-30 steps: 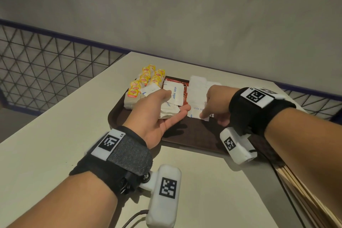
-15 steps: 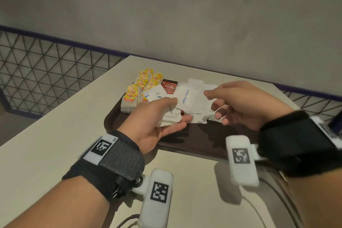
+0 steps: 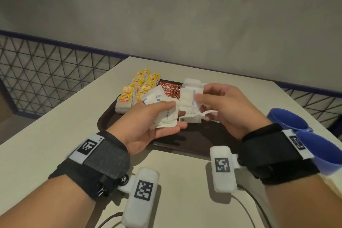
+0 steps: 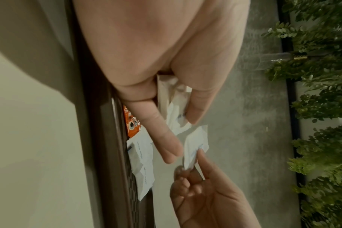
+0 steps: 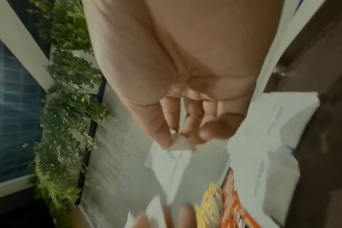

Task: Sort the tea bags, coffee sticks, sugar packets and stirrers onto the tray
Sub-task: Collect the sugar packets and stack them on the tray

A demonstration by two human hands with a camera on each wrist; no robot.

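Grey plaster wall and a beige table point(image 3: 46, 135) are framing the work area. Above the table, the left hand point(image 3: 148, 126) is gripping a bunch of white sugar packets point(image 3: 166, 116), thumb curled over them, palm turned up. The right hand point(image 3: 227, 109) is pinching one packet point(image 4: 195, 148) from that bunch between thumb and fingertips point(image 4: 200, 154). Both hands are hovering over the near part of the brown tray point(image 3: 185, 144). Directly beyond the right hand, more sugar packets are lying on the tray as a white group point(image 3: 190, 96). Beyond the left hand, red coffee sticks point(image 3: 170, 89) and yellow-tagged tea bags point(image 3: 140, 87) are lying in rows. The sugar group is lying nearer the right hand, so that hand is likely placing the pinched packet there. Blue cups point(image 3: 296, 135) are standing just outside the right wrist. No stirrers can be made out.
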